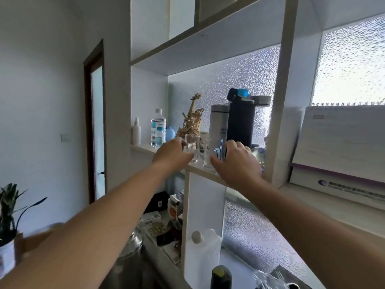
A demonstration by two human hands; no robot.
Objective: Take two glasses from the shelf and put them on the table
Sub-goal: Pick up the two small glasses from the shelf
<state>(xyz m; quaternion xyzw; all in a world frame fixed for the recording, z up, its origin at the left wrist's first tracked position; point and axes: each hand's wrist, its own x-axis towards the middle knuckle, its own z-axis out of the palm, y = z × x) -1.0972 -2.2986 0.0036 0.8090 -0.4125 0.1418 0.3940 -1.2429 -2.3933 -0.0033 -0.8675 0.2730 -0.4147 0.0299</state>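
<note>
Glasses stand upright on the shelf (200, 168) edge before the grey flask (218, 124): left hand (171, 152) fingers curl round the left glass (192, 150), right hand (233, 161) wraps the right glass (208, 155)

Two clear glasses are seen on the shelf (200, 168): a left glass (192, 150) and a right glass (210, 155). Two hands are counted, a left hand (173, 154) and a right hand (235, 161). Two flasks are stood behind, a silver flask (218, 126) and a black flask (240, 119). One water bottle (158, 128) and one white spray bottle (136, 132) are seen.
</note>
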